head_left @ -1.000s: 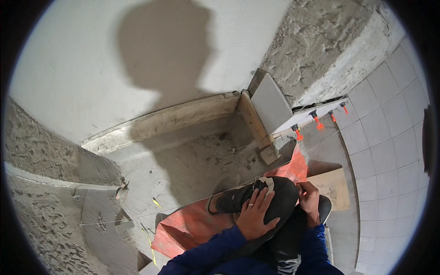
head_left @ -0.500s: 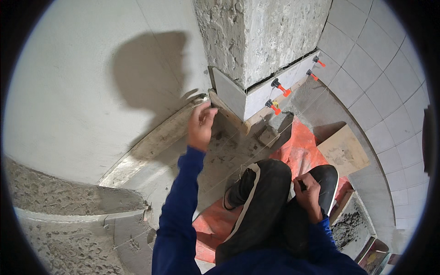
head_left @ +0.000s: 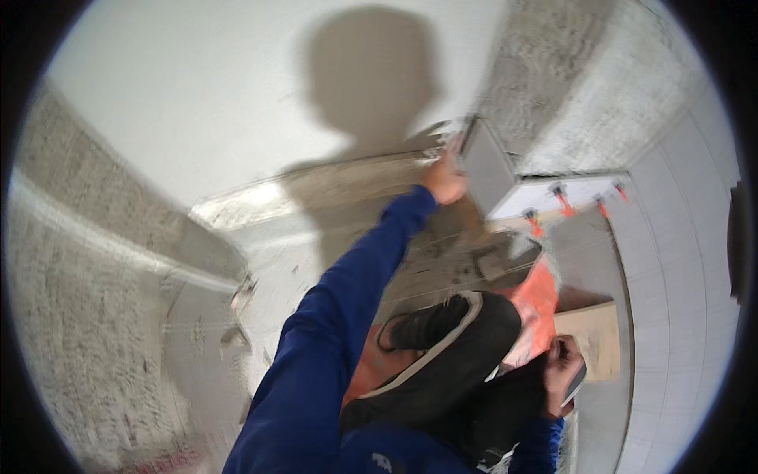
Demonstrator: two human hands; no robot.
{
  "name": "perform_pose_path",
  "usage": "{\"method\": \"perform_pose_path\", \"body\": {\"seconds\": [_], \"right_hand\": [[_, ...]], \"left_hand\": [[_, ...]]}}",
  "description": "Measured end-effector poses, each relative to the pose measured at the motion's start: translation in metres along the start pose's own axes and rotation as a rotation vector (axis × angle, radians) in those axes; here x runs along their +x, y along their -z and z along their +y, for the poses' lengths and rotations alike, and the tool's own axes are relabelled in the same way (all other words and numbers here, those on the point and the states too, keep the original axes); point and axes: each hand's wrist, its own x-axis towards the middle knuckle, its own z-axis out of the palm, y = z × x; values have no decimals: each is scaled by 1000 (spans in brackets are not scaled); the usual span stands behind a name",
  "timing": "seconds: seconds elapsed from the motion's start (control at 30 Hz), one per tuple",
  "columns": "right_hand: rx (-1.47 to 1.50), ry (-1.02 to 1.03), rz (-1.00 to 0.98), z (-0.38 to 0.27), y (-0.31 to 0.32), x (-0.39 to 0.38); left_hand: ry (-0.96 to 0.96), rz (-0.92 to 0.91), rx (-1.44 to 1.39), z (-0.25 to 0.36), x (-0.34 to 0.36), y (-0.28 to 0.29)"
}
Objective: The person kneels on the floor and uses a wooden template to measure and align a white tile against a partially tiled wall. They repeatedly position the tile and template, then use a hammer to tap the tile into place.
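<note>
My left hand (head_left: pixel 446 178) is stretched out to the left edge of a small grey tile (head_left: pixel 487 164), set at the foot of a rough concrete pillar (head_left: pixel 545 79). Its fingers are smeared by motion, so whether they grip the tile or only touch it is unclear. Round the corner, a pale tile strip (head_left: pixel 545 193) carries several orange-and-black tile levelling clips (head_left: pixel 564 201). My right hand (head_left: pixel 562 371) rests by my right knee with its fingers curled in. What it holds, if anything, is hidden.
A wooden board (head_left: pixel 316 178) runs along the base of the smooth white wall (head_left: pixel 197 110). Orange sheeting (head_left: pixel 537 304) lies under my legs, beside a tan flat board (head_left: pixel 596 340). Grey wall tiles (head_left: pixel 679 237) rise at the right. A thin string crosses the floor.
The view has swung left, moving the pillar and tiles rightward in the picture. My left hand has moved closer against the tile's left edge. My right hand stays by the knee.
</note>
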Motion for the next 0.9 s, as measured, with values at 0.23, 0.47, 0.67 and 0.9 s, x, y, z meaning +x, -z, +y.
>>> {"method": "perform_pose_path", "body": {"seconds": [0.23,0.47,0.67,0.9], "right_hand": [[-216,-120,-424,98,51,112],[-140,-195,-1049,112,16,103],[24,-377,-1082,97,9,104],[265,-472,-987,90,23,99]], "left_hand": [[-200,275,-80,42,-283,-36],[880,786,40,-95,-553,-53],[1049,1042,336,-226,-710,-17],[1336,1594,354,-394,-696,188]]}}
